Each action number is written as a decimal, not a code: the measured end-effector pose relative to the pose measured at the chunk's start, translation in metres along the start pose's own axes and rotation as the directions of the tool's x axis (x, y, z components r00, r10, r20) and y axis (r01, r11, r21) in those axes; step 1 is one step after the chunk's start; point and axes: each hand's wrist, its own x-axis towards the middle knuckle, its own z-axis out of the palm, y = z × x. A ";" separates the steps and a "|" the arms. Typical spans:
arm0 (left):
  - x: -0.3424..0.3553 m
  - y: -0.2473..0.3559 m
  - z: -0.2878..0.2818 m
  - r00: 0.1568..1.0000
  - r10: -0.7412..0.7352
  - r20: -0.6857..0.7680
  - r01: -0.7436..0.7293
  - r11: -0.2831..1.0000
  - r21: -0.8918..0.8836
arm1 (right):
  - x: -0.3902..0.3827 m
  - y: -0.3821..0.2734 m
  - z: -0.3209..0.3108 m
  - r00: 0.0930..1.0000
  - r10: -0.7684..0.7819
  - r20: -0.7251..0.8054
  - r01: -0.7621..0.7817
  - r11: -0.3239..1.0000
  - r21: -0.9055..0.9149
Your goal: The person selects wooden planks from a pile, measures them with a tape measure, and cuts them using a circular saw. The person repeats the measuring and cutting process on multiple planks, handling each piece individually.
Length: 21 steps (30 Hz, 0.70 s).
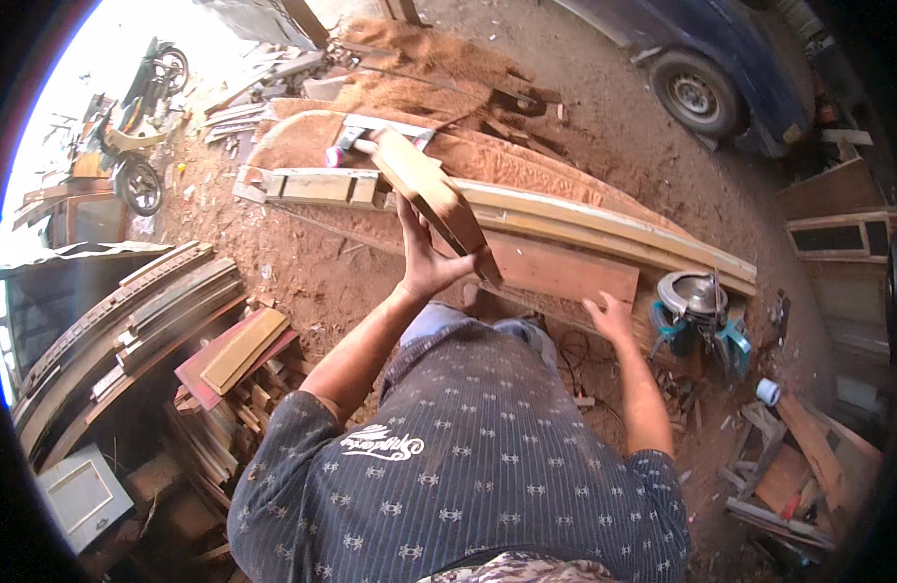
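Observation:
My left hand (431, 267) grips a thick wooden plank (421, 180), tilted up above the workbench, with the thumb on its near end and the fingers partly hidden behind it. Below it, a reddish flat board (565, 269) lies along the bench's near side. My right hand (612, 317) is by that board's right end, fingers apart and holding nothing. Whether its fingertips touch the board I cannot tell. To the right of this hand sits a circular saw (693, 296) with a silver guard and teal body.
Long pale timbers (604, 228) run along the bench, with sawdust (410, 53) heaped beyond. Stacked planks (128, 340) lie at left and scrap wood (793, 466) at lower right. A dark vehicle (730, 78) stands far right, motorcycles (128, 146) far left. A cable (575, 355) trails near my legs.

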 end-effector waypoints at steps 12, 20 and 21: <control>-0.042 -0.075 0.005 0.699 -0.711 0.071 0.542 0.462 -0.702 | -0.045 -0.059 0.053 0.902 0.118 0.415 -0.425 0.410 0.807; -0.039 -0.165 -0.074 0.492 -0.863 -0.110 0.483 0.376 -0.791 | 0.016 -0.181 0.034 0.992 0.063 -0.113 0.045 0.651 0.758; -0.027 -0.165 -0.080 0.502 -0.848 -0.170 0.480 0.436 -0.761 | 0.031 -0.183 0.040 0.982 -0.030 -0.188 0.155 0.704 0.693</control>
